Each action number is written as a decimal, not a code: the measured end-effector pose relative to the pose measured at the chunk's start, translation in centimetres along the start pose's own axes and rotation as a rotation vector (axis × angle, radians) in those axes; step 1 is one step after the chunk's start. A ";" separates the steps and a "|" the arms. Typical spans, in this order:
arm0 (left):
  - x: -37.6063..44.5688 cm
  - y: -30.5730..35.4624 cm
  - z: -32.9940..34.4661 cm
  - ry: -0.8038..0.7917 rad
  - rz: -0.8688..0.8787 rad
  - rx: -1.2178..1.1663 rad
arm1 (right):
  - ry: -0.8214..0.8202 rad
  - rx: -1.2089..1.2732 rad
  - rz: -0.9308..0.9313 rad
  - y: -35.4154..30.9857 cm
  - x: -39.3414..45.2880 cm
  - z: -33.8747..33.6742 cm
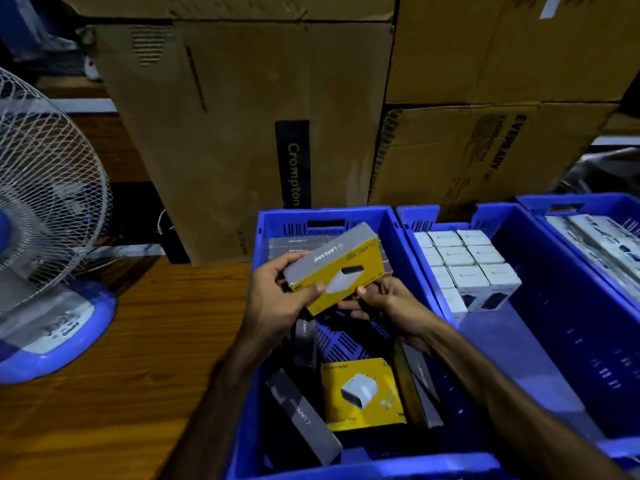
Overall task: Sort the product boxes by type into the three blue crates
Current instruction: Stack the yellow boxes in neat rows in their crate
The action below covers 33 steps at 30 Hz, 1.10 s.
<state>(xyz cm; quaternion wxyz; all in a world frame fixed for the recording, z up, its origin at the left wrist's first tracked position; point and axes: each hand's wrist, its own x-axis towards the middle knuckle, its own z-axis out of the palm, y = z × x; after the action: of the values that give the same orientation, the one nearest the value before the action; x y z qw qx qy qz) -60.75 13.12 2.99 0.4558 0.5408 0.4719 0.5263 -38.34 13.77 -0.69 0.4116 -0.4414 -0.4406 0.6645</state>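
Observation:
Both hands hold one yellow and grey product box (341, 268) above the left blue crate (258, 268). My left hand (277, 299) grips its left end, and my right hand (388, 303) pinches its lower right edge. In that crate lie another yellow box (362, 393) and several loose grey boxes (301, 415), with more grey boxes lined up along its far wall. The middle blue crate (540, 306) has several white boxes (464, 261) packed in its far left corner. The right blue crate (554, 202) holds long white and grey boxes (602, 240).
A white and blue table fan (48, 216) stands on the wooden table (138, 341) at the left. Large cardboard cartons (242, 133) are stacked right behind the crates.

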 end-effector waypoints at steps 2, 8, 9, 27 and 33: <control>0.6 0.8 -0.4 -0.035 0.035 0.116 | 0.051 -0.087 -0.023 0.1 0.2 -0.3; 3.9 2.2 -3.1 -0.134 0.177 0.555 | 0.246 -0.159 -0.145 -0.6 0.4 -1.3; 4.5 2.5 -3.5 -0.143 0.198 0.623 | 0.266 -0.214 -0.172 -0.7 0.4 -1.5; 12.0 -0.1 -4.8 -0.291 0.163 0.947 | 0.401 -0.354 -0.286 -2.3 -0.8 -1.5; 12.2 -0.8 -4.8 -0.316 0.178 0.904 | 0.416 -0.407 -0.301 -2.3 -0.5 -1.6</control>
<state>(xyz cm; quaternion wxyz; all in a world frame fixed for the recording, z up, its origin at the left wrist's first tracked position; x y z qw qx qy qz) -65.56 25.26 4.02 0.1945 0.7962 0.5302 0.2170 -36.34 14.31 1.30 0.4898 -0.5710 -0.5310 0.3901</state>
